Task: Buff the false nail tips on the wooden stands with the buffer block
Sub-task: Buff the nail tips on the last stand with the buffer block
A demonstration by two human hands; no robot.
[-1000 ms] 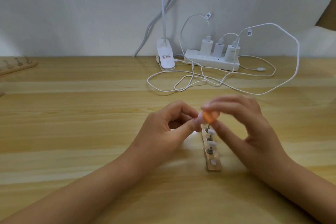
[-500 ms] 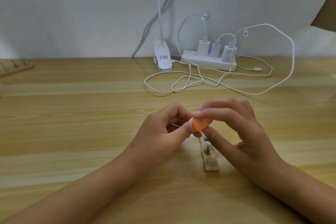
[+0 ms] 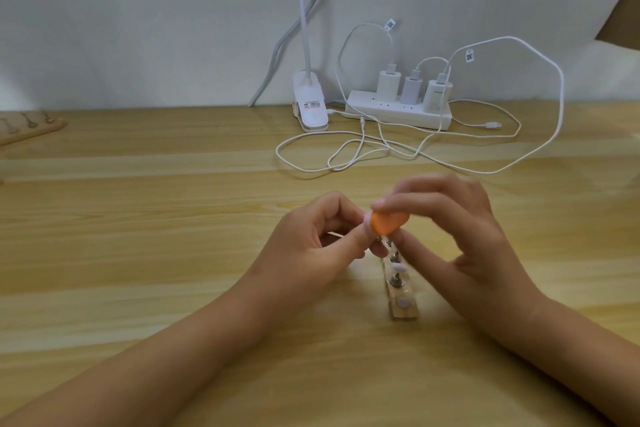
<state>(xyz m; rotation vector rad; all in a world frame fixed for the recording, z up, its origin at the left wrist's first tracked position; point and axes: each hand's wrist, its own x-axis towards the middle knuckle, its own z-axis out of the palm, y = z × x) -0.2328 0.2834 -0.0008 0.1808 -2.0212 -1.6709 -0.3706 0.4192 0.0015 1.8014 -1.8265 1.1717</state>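
- The left hand (image 3: 311, 246) has its fingers curled and pinches a thin pin (image 3: 334, 235) between thumb and forefinger, above the table (image 3: 138, 218).
- A pale pink nail tip (image 3: 471, 221) sits at the pin's right end, touching the left end of the buffer (image 3: 493, 222).
- The right hand (image 3: 460, 246) pinches the orange buffer, fingers on top and thumb below.
- Just below both hands a wooden stand (image 3: 403, 310) lies on the table, running away from the person; its far end is hidden by the hands.
- 2 more pale tips (image 3: 398, 268) show on the stand, with metal pins between them.
- At the back are a power strip (image 3: 398, 113) with 3 chargers, looped cables (image 3: 346, 156) and a lamp clip (image 3: 310, 107).
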